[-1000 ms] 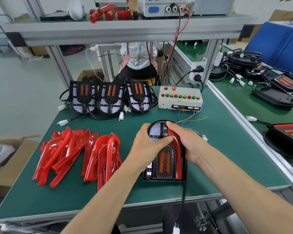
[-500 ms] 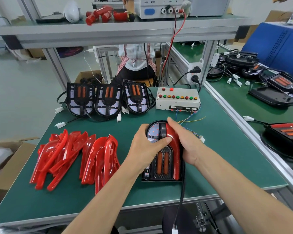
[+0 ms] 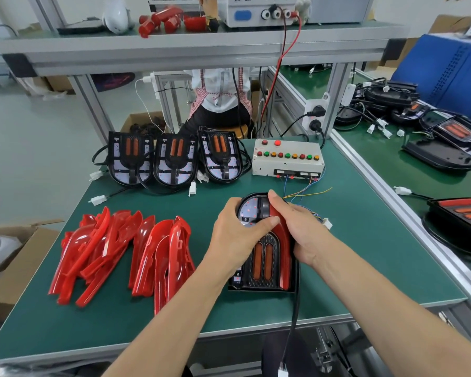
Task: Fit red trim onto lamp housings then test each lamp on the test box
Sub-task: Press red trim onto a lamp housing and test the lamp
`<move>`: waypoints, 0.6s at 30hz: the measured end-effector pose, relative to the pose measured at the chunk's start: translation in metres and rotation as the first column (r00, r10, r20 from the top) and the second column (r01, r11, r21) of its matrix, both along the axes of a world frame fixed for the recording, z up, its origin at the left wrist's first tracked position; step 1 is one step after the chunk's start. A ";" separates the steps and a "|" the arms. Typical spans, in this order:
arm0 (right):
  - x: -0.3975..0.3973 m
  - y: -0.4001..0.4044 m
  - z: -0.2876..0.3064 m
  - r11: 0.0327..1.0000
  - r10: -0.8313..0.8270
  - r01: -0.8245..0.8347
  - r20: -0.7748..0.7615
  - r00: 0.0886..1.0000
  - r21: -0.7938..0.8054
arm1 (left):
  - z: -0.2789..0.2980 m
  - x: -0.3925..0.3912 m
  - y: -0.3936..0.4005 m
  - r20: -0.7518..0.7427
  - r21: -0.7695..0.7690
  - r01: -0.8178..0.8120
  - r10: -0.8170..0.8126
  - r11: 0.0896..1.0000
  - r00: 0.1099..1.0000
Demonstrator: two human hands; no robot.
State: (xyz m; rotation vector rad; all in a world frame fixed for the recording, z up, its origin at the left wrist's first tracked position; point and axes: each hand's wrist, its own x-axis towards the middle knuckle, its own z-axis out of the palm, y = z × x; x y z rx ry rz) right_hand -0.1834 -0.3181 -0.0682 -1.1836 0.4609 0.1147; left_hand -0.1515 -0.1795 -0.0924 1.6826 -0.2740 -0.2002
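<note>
Hands barely shifted over the last second: the left hand (image 3: 235, 235) kept its grip on the black arch-shaped lamp housing (image 3: 264, 257), thumb pressing the glossy red plastic trim (image 3: 282, 240), which the right hand (image 3: 301, 229) clasped. Housing lay on the green tabletop (image 3: 365, 240) just in front of the beige button-studded test box (image 3: 287, 159); seating likely continued, testing not begun.

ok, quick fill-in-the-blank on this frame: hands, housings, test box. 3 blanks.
1. Both hands, left hand and right hand, hold one lamp housing with red trim along its ____ edge.
2. Behind it, ____ untrimmed housings stand in a row.
3. The test box sits to the ____ of that row.

Missing words: right; three; right
</note>
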 end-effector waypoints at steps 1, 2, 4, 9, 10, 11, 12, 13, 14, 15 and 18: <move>-0.001 0.000 0.000 1.000 0.012 -0.012 -0.006 1.000 0.002 | 0.000 0.001 0.001 -0.010 -0.001 0.000 0.000 1.000 1.000; -0.001 -0.002 -0.001 0.999 0.039 -0.039 -0.015 0.999 0.014 | 0.000 0.001 0.003 -0.021 -0.008 -0.004 0.004 1.000 1.000; -0.003 -0.008 -0.004 0.993 0.099 -0.098 -0.014 0.995 0.059 | -0.001 0.004 0.007 -0.068 -0.044 -0.026 0.023 0.999 0.997; -0.020 -0.014 -0.021 0.991 0.114 -0.122 0.129 0.985 0.053 | -0.004 0.004 0.010 -0.124 -0.084 -0.060 0.050 0.995 0.991; -0.022 -0.013 -0.024 0.994 0.095 -0.103 0.156 0.983 0.043 | -0.005 0.004 0.009 -0.129 -0.085 -0.066 0.055 0.994 0.990; -0.022 -0.011 -0.026 0.997 0.064 -0.069 0.178 0.982 0.021 | -0.006 0.004 0.008 -0.135 -0.089 -0.070 0.058 0.994 0.989; -0.022 -0.008 -0.027 1.000 0.023 -0.022 0.197 0.980 -0.008 | -0.006 0.004 0.007 -0.143 -0.091 -0.073 0.059 0.993 0.988; -0.021 -0.006 -0.027 0.999 -0.014 0.023 0.210 0.978 -0.043 | -0.007 0.004 0.007 -0.154 -0.093 -0.077 0.062 0.993 0.986; -0.020 -0.003 -0.027 0.996 -0.038 0.056 0.219 0.975 -0.075 | -0.007 0.004 0.007 -0.164 -0.098 -0.084 0.068 0.992 0.984; -0.020 -0.001 -0.027 0.992 -0.050 0.074 0.225 0.973 -0.100 | -0.007 0.004 0.007 -0.171 -0.100 -0.089 0.071 0.991 0.983; -0.020 0.003 -0.026 0.985 -0.066 0.097 0.212 0.975 -0.140 | -0.009 0.004 0.008 -0.206 -0.091 -0.097 0.076 0.991 0.976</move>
